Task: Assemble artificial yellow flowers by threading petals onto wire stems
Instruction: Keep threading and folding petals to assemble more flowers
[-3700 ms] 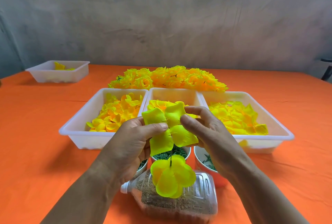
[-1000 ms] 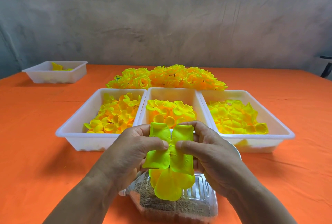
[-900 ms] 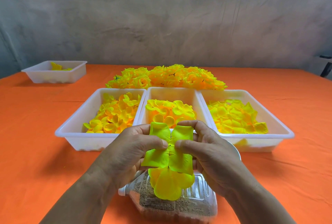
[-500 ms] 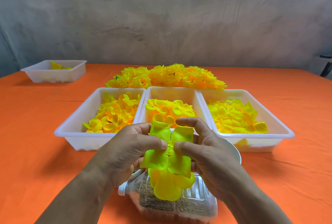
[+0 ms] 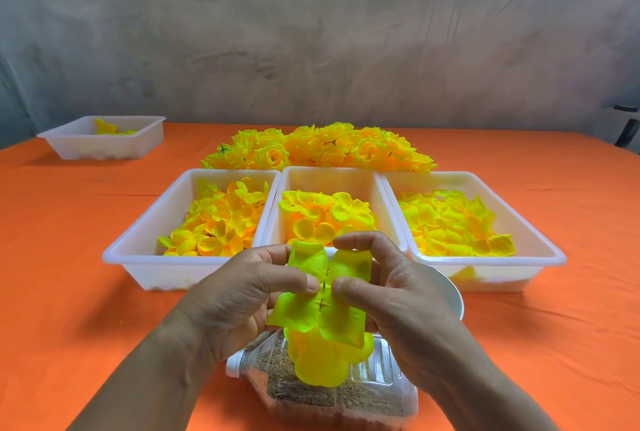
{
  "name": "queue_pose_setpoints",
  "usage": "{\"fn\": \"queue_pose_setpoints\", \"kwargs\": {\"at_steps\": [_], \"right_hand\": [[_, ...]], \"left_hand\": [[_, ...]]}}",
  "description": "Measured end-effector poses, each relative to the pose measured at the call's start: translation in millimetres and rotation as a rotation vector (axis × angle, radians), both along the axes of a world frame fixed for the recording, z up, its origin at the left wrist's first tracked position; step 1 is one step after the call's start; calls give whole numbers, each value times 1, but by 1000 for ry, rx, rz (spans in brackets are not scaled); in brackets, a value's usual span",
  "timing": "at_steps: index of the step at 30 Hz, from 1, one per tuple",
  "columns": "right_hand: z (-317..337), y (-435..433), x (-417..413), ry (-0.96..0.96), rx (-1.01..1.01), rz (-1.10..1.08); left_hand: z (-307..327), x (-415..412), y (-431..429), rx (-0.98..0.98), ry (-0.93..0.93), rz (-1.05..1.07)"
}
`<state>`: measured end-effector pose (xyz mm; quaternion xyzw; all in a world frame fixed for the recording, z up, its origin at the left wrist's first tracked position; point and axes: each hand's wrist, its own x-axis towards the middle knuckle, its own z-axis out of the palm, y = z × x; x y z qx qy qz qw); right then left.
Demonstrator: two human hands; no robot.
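Near the front edge of the worktop [image 5: 69,309], held a yellow-green petal layer [image 5: 343,323] above a clear bottle [image 5: 381,394] lying on its side. Pinched the layer's left lobes with the left grip [image 5: 239,295], thumb and fingers clamped on it; pinched the right lobes with the right grip [image 5: 398,295], clamped the same way. Had a dark wire stem [image 5: 323,287] showing at the layer's middle, between the two thumbs, and lower petals [image 5: 320,366] just beneath. Had three white trays [image 5: 332,171] of yellow petals side by side behind the grips, a heap of finished flowers [image 5: 318,150] beyond them, and a fourth tray [image 5: 104,150] near the far left corner.
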<state>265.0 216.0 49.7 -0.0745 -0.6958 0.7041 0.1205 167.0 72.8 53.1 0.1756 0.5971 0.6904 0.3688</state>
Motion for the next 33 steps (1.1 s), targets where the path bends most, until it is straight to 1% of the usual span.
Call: {"fn": "queue_pose_setpoints", "kwargs": {"at_steps": [7, 10, 15, 21, 26, 31, 33], "right_hand": [[-6, 10, 5, -17, 21, 34], [-11, 14, 7, -55, 102, 28], [-22, 17, 5, -119, 311, -11], [-26, 17, 4, -138, 439, -29], [-29, 15, 2, -189, 471, -29], [-30, 17, -1, -224, 492, -13], [-29, 19, 0, -244, 500, -3]], "left_hand": [[-3, 1, -2, -106, 57, -22], [-5, 3, -1, -149, 85, -8], [-8, 7, -1, -212, 150, 19], [-12, 6, 0, -311, 268, 33], [-19, 3, 2, -388, 334, 13], [-20, 0, 2, -440, 304, -2], [-18, -1, -1, -550, 429, 27]]}}
